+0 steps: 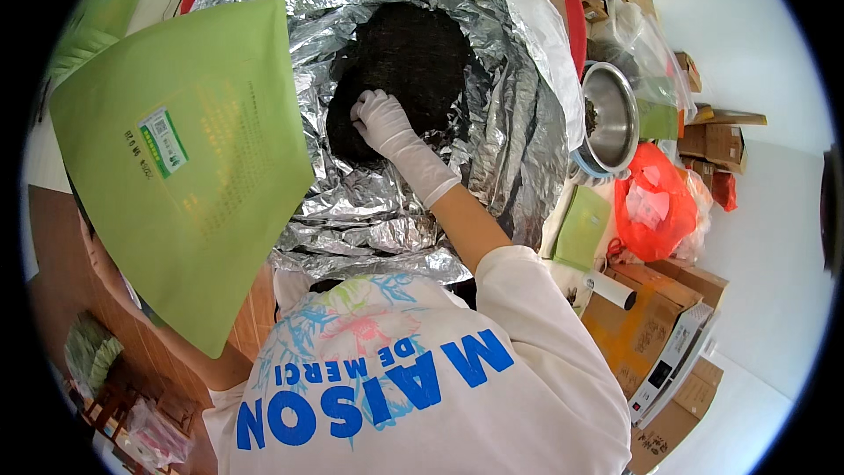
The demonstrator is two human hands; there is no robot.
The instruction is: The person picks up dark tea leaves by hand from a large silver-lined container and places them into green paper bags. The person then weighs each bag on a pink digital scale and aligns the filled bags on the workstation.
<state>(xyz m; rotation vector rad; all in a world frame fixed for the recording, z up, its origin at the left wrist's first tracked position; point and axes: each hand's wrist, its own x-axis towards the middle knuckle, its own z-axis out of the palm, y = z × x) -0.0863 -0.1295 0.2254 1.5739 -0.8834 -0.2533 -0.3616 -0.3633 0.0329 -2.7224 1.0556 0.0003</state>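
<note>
A white glove covers my right hand, which is in the mouth of a large foil bag. Its fingers are curled against a dark mass of what looks like tea leaves; whether anything is pinched in them is hidden. On the left a big green pouch with printing and a label hangs tilted in front of my left forearm. My left hand is out of sight behind this pouch, so its grip cannot be seen.
A red-rimmed round tray lies beyond the foil. To the right are a steel bowl with some leaves, flat green pouches, a red plastic bag, cardboard boxes and a white appliance.
</note>
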